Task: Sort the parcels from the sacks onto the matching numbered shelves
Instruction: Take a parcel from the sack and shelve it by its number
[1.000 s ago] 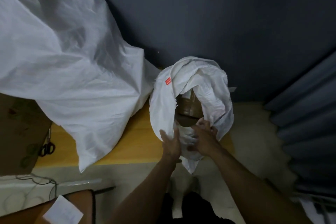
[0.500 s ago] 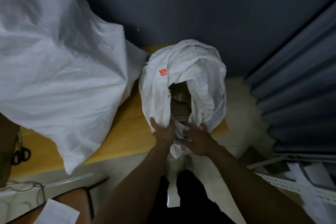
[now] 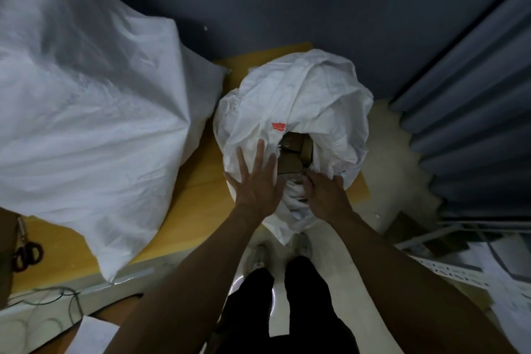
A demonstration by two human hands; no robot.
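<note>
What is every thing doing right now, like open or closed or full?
small sack, mouth open, upright
parcels, brown, inside the small sack
big sack, bulging, mouth not visible
left hand, flat on the small sack, fingers spread
right hand, fingers curled on the small sack's rim
scissors, lying untouched

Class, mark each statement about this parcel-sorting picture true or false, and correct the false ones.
1. The left hand lies flat on the small sack, fingers spread. True.
2. The small sack is tied shut. False: its mouth is open, and brown parcels show inside.
3. A red tag sits beside the sack's opening. True.
4. Scissors lie at the picture's right edge. False: they are at the left edge.
</note>
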